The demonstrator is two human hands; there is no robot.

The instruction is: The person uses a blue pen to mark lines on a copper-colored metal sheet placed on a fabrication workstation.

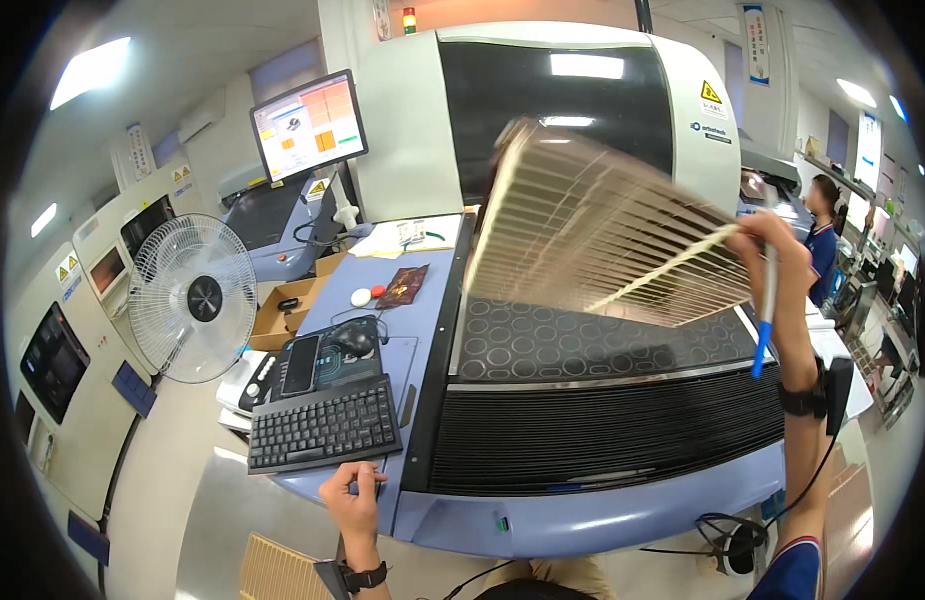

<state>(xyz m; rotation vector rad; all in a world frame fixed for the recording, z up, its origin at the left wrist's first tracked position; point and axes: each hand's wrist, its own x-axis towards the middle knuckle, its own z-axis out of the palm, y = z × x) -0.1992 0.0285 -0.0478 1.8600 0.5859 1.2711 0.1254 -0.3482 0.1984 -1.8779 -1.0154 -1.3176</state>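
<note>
Striped panel in your right grip
You pinch it at its right end (together with a pen); it stretches leftward, tilted above the black bed. Your left grip: closed or open, I cannot tell.

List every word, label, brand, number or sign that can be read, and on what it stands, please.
Printed words are not copied here.
White machine: yellow triangular warning sign; dark lettering beside a blue logo.
Monitor: text too small.
Hanging banner: vertical writing, too small.
Keyboard: key markings too small.
</note>
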